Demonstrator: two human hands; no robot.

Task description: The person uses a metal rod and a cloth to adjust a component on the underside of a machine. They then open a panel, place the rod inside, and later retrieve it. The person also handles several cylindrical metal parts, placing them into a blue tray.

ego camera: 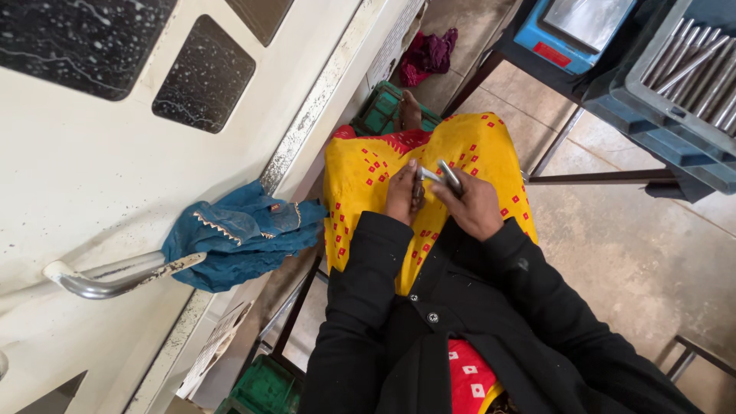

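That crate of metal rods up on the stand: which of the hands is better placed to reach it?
Probably the right hand: the crate of metal rods sits on its side. The left hand lies farther off. Both grip small metal pieces now.

Rod tray (pixel 675 115) cut by right edge

Shiny bare-metal rod (pixel 449 175) in hand, over soft yellow printed cloth (pixel 460 146). Matt black jacket sleeves (pixel 353 307). Blue cloth (pixel 230 238) drapes a polished metal handle (pixel 107 280); grey plastic crate (pixel 675 115) of dull metal rods (pixel 701 73), rough concrete floor (pixel 636 261).
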